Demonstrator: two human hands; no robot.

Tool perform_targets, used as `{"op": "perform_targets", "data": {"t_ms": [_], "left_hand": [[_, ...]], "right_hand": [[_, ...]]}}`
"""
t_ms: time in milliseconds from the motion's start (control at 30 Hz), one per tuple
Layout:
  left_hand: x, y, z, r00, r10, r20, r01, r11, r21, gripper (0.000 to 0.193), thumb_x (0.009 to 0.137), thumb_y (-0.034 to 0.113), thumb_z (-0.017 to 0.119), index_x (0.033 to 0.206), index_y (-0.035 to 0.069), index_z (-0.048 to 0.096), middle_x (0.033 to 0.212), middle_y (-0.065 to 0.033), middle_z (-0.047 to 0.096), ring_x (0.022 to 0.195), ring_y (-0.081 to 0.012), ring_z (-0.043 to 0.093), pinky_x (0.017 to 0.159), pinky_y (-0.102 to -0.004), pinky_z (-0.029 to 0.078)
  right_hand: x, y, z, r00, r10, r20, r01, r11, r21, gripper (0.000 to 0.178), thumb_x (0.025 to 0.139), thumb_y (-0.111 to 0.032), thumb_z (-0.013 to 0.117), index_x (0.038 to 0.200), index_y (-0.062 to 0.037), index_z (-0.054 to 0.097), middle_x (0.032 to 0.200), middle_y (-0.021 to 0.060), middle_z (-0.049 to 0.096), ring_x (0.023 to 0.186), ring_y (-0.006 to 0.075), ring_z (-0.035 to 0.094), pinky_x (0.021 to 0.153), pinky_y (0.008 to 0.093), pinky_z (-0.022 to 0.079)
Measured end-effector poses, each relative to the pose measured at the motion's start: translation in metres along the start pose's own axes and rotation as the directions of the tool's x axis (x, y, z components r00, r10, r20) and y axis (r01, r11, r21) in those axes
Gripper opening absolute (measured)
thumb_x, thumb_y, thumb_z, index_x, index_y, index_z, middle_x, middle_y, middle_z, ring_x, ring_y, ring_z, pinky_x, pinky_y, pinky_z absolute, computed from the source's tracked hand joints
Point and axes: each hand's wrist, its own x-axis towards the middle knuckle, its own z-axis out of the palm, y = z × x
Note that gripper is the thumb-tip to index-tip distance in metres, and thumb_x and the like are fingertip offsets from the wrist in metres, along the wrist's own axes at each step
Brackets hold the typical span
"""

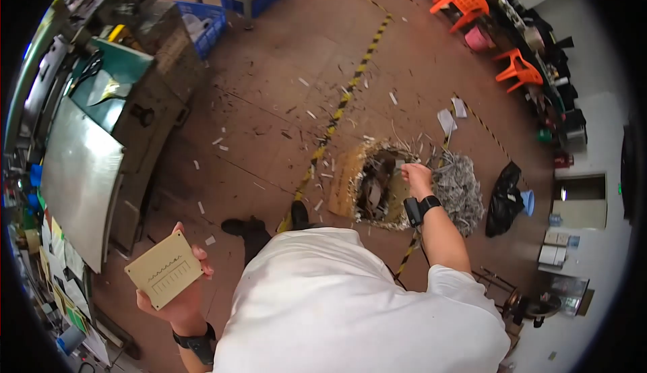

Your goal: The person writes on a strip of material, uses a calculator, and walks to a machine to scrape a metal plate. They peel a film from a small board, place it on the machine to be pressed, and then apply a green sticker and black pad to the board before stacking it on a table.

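Note:
My left hand (pixel 183 307) grips a beige rectangular plate (pixel 165 255) by its edges, out at the lower left. The plate has small corner holes, a dark zigzag line and a row of slot-like marks on its face. At the right, my right hand (pixel 417 179) is closed, with its fingers curled in, above the right part of a cardboard box (pixel 344 183). Whatever those fingers might hold is too small to make out. The box's top is open with a ragged rim, and mixed scraps (pixel 375 194) lie inside.
Grey shredded strips (pixel 459 194) heap against the box's right side, with a black bag (pixel 504 201) and blue bucket (pixel 527 202) beyond. A metal-topped bench (pixel 79 177) stands left. Orange chairs (pixel 461 2) line the far right. Paper bits litter the floor around striped tape (pixel 344 100).

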Motion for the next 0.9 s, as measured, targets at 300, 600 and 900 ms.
{"op": "perform_targets", "data": {"t_ms": [300,600,900], "left_hand": [[0.011,-0.049,0.064,0.980,-0.176,0.093,0.157,0.970,0.187,0.114,0.076,0.075,0.045,0.150,-0.011,0.027,0.111,-0.0270,0.062,0.085,-0.0323,0.065,0.070,-0.0360,0.051],[0.013,-0.069,0.087,0.974,-0.212,0.077,0.193,0.959,0.206,0.114,0.077,0.076,0.047,0.150,-0.010,0.029,0.112,-0.0264,0.063,0.085,-0.0302,0.066,0.071,-0.0345,0.052],[0.018,-0.077,0.084,0.976,-0.210,0.052,0.194,0.956,0.221,0.112,0.078,0.075,0.045,0.150,-0.009,0.029,0.113,-0.0246,0.063,0.084,-0.0297,0.066,0.071,-0.0340,0.052]], "right_hand": [[0.028,0.068,-0.068,0.994,0.105,0.038,-0.110,0.977,0.185,0.023,0.093,-0.009,0.065,0.111,0.0037,0.060,0.101,0.0155,0.070,0.083,0.0221,0.071,0.067,0.0335,0.060],[0.036,0.104,-0.091,0.983,0.127,0.135,-0.144,0.982,0.125,0.022,0.094,-0.018,0.067,0.103,0.0021,0.064,0.097,0.0109,0.069,0.077,0.0190,0.068,0.067,0.0324,0.057],[0.054,0.136,-0.108,0.992,0.110,-0.062,-0.121,0.968,-0.221,0.017,0.085,-0.016,0.075,0.085,0.0002,0.069,0.075,0.0071,0.067,0.066,0.0144,0.063,0.062,0.0297,0.052]]}}
